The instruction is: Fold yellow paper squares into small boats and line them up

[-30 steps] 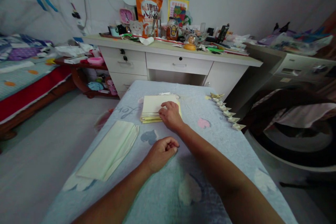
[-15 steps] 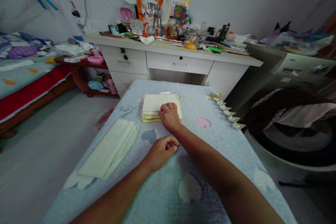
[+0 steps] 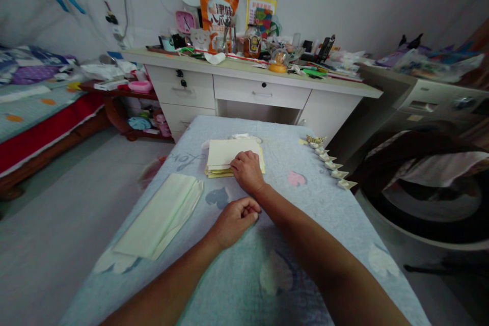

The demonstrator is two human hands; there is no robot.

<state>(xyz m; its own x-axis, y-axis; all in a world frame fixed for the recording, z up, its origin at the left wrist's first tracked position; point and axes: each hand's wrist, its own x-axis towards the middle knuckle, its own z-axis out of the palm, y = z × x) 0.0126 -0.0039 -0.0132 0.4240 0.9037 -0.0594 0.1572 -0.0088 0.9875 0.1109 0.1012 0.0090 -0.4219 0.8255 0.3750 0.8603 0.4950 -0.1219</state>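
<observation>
A stack of cream and yellow paper (image 3: 225, 154) lies towards the far side of the cloth-covered table. My right hand (image 3: 247, 170) is at its front right part, fingers bent over the top and thumb side at the front edge, closed on a sheet of paper. Nearer to me, my left hand (image 3: 237, 220) rests on the cloth with its fingers curled in; nothing shows in it. A folded pale green sheet bundle (image 3: 160, 216) lies left of my left hand. Along the right table edge stand several small folded paper boats (image 3: 333, 165), with a patterned one (image 3: 315, 139) at the far end.
The table's cloth (image 3: 305, 244) is blue-grey with heart prints. Behind it stands a white desk (image 3: 183, 86) crowded with small items, a jar (image 3: 252, 43) and an orange bag (image 3: 217, 12). A washing machine (image 3: 439, 107) is at right, a bed (image 3: 46, 107) at left.
My right hand has shifted very slightly towards me, and the front edges of the top sheets lie closer together. My left hand has stayed put.
</observation>
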